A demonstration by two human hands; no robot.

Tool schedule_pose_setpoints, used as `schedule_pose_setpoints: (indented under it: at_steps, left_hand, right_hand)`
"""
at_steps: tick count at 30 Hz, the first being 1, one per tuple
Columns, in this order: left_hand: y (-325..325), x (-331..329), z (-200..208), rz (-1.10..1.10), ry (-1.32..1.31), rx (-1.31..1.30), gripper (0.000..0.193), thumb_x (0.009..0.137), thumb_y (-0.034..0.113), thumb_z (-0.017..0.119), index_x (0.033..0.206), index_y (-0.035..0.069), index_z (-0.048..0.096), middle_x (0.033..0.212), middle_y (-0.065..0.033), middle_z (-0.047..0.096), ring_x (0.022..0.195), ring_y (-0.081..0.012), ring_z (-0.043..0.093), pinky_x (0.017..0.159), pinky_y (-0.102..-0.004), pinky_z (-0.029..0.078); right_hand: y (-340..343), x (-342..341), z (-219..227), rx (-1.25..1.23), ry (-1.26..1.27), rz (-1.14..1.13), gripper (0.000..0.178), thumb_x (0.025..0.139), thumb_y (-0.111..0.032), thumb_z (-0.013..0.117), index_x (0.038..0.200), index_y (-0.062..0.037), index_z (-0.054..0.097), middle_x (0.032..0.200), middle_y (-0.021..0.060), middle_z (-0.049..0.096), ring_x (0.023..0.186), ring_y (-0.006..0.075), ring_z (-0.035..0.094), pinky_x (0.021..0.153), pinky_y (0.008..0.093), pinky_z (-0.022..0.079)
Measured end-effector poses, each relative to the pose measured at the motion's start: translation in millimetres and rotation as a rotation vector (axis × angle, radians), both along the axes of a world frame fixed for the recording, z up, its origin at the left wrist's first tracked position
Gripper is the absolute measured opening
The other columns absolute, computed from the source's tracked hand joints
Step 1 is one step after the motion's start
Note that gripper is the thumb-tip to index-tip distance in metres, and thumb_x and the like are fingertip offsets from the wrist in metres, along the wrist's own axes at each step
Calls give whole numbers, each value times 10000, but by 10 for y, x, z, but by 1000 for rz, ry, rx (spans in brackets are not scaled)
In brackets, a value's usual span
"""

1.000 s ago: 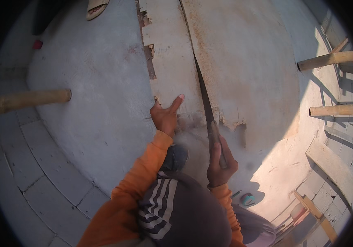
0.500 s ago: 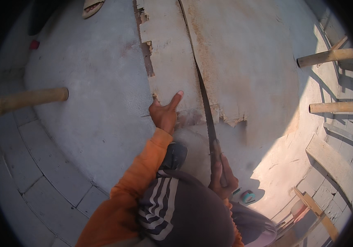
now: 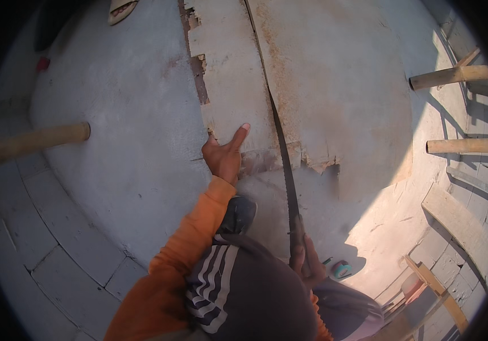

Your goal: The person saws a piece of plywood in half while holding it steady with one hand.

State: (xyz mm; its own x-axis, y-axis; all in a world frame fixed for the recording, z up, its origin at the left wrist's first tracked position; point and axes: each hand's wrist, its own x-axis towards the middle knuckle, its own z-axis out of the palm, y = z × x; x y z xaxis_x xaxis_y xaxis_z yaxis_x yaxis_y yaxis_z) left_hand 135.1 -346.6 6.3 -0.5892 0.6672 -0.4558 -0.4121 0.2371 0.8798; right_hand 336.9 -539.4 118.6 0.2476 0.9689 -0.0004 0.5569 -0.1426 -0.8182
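Note:
A worn plywood sheet lies in front of me, split lengthwise by a long cut. My left hand grips the ragged left edge of the narrower strip, fingers curled at the edge and thumb stretched over the top. Low in the view, my right hand is closed round the handle of a handsaw. Its dark blade slants up and left into the cut, teeth visible along the near part. My bent knee in dark striped trousers partly hides the right hand. A dark shoe shows below my left wrist.
A teal tape measure lies right of the saw handle. Bamboo poles reach in from the right, another from the left. Timber pieces lie at lower right. Another person's sandalled foot stands at the far left.
My right hand has drawn the handsaw back toward me, so its handle sits lower and more blade shows. My left hand keeps its hold on the strip; the whole view has shifted slightly.

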Motion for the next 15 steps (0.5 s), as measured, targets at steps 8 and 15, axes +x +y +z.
schedule_pose_setpoints:
  at_steps: [8, 15]
  left_hand:
    - [5, -8, 38, 3, 30, -46, 422, 856, 78, 874, 1200, -68, 678, 1120, -108, 743, 983, -163, 665, 911, -279, 516]
    - [1, 8, 84, -31, -22, -12, 432, 863, 80, 869, 1219, -71, 675, 1143, -107, 740, 991, -160, 663, 919, -277, 515]
  right_hand:
    - [1388, -429, -398, 46, 145, 42, 278, 976, -37, 681, 1240, 38, 726, 832, 163, 761, 671, 122, 697, 655, 276, 538]
    - [-151, 36, 21, 83, 43, -94, 305, 945, 10, 657, 1228, 115, 700, 1014, 255, 777, 878, 193, 776, 805, 272, 590]
